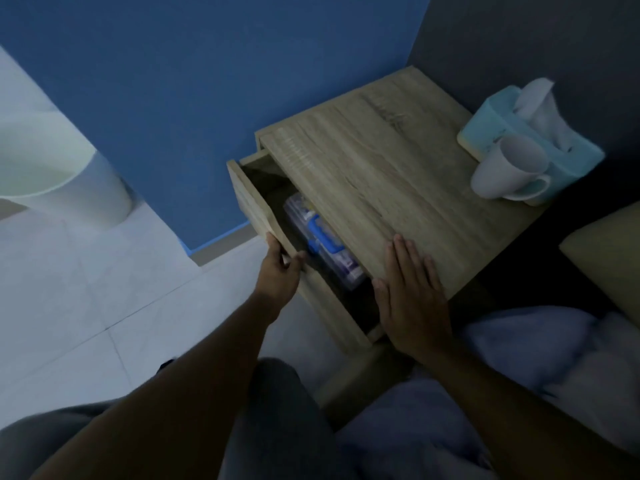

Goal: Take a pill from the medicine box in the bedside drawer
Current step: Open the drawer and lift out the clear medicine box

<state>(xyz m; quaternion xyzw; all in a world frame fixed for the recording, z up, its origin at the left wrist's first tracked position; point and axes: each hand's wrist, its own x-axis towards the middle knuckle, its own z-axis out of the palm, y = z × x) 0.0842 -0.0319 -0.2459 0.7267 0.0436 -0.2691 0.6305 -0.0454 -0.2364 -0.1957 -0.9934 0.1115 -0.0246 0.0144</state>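
Observation:
A wooden bedside table (391,168) stands against a blue wall. Its drawer (252,202) is pulled partly out to the left. Inside lies a clear plastic medicine box (323,242) with a blue handle and latch, half hidden under the tabletop. My left hand (278,271) grips the top edge of the drawer front. My right hand (410,292) rests flat, fingers spread, on the near corner of the tabletop, holding nothing. No pill is visible.
On the far right of the tabletop a white mug (509,171) stands against a light blue tissue box (533,133). A pale round bin or stool (69,168) sits on the tiled floor at left. Bedding (540,348) and a pillow (609,258) lie at right.

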